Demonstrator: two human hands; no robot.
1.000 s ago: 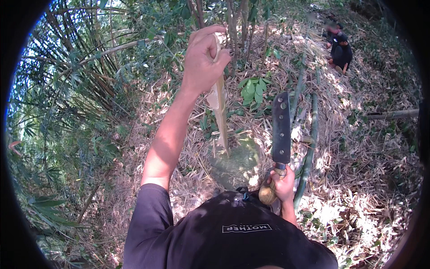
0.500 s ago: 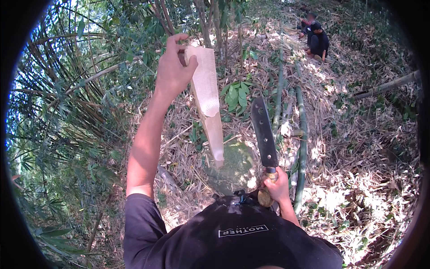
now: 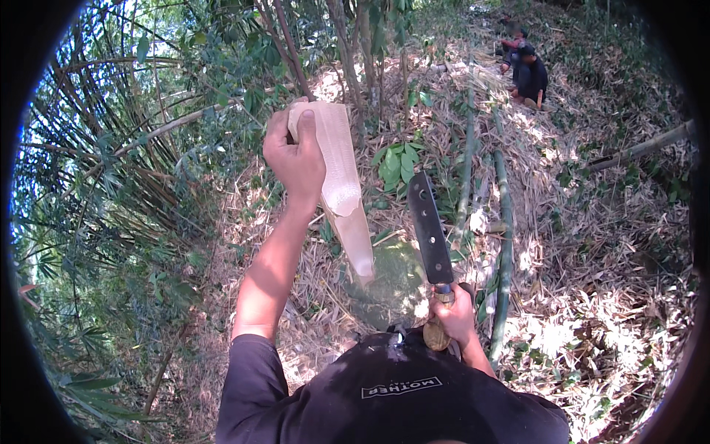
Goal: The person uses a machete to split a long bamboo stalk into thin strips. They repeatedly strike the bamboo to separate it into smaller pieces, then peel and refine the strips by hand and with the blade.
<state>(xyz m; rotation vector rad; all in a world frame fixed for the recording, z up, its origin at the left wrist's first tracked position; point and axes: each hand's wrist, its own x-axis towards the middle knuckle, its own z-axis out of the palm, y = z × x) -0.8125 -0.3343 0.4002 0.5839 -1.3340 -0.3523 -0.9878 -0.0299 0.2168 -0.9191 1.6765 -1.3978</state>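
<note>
My left hand (image 3: 296,152) grips the broad upper end of a pale block of wood (image 3: 339,170), thumb on its face and fingers around the far side. The block tapers downward to a narrow tip, with a carved step partway along its face. Below, that tip stands against a mossy stone (image 3: 396,285); whether it touches cannot be made out. In my right hand (image 3: 455,314) is the wooden handle of a machete (image 3: 431,233). Its dark, wide blade has several holes and points up and away, apart from the wood.
Green bamboo poles (image 3: 505,251) lie just right of the machete. Two people (image 3: 529,74) sit at the far right. Dry bamboo leaves (image 3: 584,274) cover the ground, a leafy sapling (image 3: 398,164) grows ahead, and dense bamboo (image 3: 96,148) stands at left.
My left hand has shifted from a loose fingertip hold to a fuller grip on the block's upper end. The block has come slightly lower. The machete stays in my right hand.
</note>
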